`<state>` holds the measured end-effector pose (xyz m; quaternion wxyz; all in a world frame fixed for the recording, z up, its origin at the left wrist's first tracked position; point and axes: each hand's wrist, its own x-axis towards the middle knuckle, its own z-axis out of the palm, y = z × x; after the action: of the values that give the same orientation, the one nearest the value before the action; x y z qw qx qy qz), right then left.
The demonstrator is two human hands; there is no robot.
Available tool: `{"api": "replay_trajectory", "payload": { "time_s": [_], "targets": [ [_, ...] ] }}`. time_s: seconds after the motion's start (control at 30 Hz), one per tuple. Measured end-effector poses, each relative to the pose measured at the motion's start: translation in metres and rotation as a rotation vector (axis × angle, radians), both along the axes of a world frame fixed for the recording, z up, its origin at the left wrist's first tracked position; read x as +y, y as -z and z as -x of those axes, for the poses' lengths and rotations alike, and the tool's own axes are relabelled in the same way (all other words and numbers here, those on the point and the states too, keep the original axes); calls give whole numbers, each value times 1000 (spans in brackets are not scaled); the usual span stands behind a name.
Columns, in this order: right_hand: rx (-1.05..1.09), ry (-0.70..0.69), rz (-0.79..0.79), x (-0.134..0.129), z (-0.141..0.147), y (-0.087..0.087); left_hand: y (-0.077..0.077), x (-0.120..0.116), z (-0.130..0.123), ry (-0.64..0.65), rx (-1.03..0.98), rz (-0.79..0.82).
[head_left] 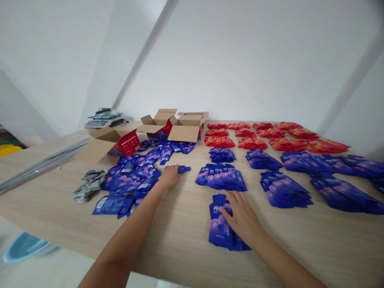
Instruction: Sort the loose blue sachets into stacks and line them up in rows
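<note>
My left hand (171,176) reaches out beside a loose heap of blue packets (136,170). Its fingers are closed over the near end of a single blue packet (184,169), whose other end sticks out to the right. My right hand (241,214) rests with fingers spread on a small overlapping pile of blue packets (220,230) close to the table's front. Just beyond that pile lies a fanned row of blue packets (220,177). Purple round fruit shapes and white characters are printed on the packets.
Fanned blue stacks (285,190) and red stacks (277,134) cover the right and back of the table (180,236). Open cartons (112,144) stand behind the heap. A grey glove (89,185), long grey strips (45,164) and a scale (102,122) lie left. A blue basin (25,246) is on the floor.
</note>
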<state>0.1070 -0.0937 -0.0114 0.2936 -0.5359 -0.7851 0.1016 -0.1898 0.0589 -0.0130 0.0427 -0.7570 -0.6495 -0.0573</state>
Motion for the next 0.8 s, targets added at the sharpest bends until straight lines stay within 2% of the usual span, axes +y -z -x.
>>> {"api": "replay_trajectory", "payload": {
  "time_s": [0.07, 0.2, 0.27, 0.33, 0.4, 0.43, 0.5, 0.57, 0.63, 0.7, 0.8],
  "targets": [
    [-49, -121, -20, -7, 3, -8, -2, -4, 0, 21, 24, -15],
    [-143, -482, 134, -21, 9, -23, -15, -14, 2, 11, 41, -85],
    [-163, -553, 206, -24, 11, -26, -26, -22, 1, -1, -17, -186],
    [-141, -570, 231, -24, 11, -26, -39, -32, -7, 0, -184, -315],
    [-71, -556, 207, -22, 10, -24, -51, -46, -23, 38, -447, -376],
    [-7, -518, 184, -20, 10, -23, -55, -53, -35, 82, -587, -348],
    [186, -365, 157, -15, 8, -19, -59, -69, -62, 219, -844, -196],
    [413, -194, 188, -9, 5, -15, -55, -83, -91, 338, -1039, 14],
    [571, -98, 271, -4, 3, -13, -46, -95, -117, 396, -1146, 146],
    [637, -69, 361, -3, 1, -11, -37, -103, -136, 415, -1184, 178],
    [677, -34, 395, -4, 0, -12, -27, -111, -149, 400, -1258, 247]
  ]
}}
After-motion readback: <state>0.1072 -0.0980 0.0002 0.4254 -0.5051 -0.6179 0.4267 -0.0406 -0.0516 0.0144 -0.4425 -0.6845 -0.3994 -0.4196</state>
